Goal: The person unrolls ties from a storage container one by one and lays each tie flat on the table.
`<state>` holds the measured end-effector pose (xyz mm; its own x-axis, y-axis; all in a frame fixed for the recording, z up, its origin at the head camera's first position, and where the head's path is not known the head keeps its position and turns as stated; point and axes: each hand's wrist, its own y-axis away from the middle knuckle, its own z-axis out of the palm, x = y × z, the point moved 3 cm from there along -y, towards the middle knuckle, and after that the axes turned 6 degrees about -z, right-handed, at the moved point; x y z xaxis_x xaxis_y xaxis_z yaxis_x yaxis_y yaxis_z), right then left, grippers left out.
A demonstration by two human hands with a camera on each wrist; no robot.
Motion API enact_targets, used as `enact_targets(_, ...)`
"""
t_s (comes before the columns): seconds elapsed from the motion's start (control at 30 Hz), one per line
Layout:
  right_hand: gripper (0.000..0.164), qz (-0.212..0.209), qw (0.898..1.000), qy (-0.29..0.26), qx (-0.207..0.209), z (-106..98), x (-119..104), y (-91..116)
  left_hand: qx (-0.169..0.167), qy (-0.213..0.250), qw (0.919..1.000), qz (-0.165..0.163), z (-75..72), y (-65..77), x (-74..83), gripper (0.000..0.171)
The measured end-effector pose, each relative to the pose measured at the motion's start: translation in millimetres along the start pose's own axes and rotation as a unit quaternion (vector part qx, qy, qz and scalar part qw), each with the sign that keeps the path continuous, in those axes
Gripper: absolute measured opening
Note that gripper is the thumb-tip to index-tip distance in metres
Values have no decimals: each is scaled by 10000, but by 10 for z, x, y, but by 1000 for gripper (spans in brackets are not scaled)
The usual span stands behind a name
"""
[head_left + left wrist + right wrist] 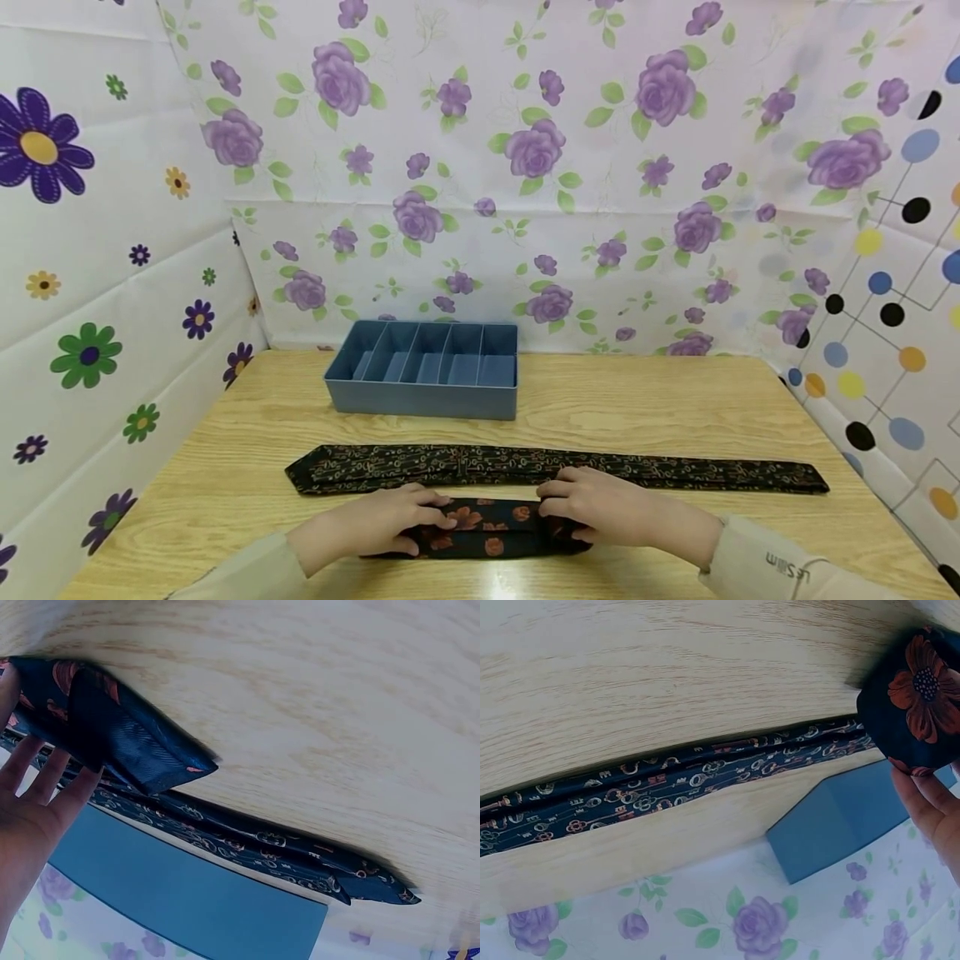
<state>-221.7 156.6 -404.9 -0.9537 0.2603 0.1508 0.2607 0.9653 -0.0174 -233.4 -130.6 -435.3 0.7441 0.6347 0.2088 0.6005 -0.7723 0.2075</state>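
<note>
A dark necktie with orange flowers (492, 546) lies folded on the table, close in front of the person. My left hand (382, 521) holds its left part, thumb on the near side and fingers along the far edge. In the left wrist view the tie's pointed end (161, 754) sticks out past the fingers. My right hand (600, 508) grips the bunched right end, where a large orange flower (925, 686) shows in the right wrist view. Just beyond both hands, a second dark necktie with a small key pattern (360, 467) stretches out lengthwise.
A blue-grey box (423, 398) with several narrow compartments stands farther back, left of centre. Wooden tabletop (637, 408) surrounds the ties. Patterned cloth hangs behind the table (450, 150) and along both sides.
</note>
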Motion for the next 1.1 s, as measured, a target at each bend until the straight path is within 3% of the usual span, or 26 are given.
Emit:
enact_targets(0.27, 42, 1, 9999, 39, 94, 45, 13, 39, -213, -317, 9992, -136, -88, -21, 82, 46)
enact_targets(0.47, 40, 42, 10000, -46, 32, 38, 19, 41, -21, -757, 9969, 212, -101, -83, 174, 35)
enact_targets(0.73, 37, 178, 9997, -177, -19, 25, 8, 58, 252, -827, 9944, 610, -101, -176, 303, 44)
enact_targets(1.1, 32, 200, 9996, -103, 141, 21, 6, 71, 344, -889, 9921, 810, -59, -373, 489, 52)
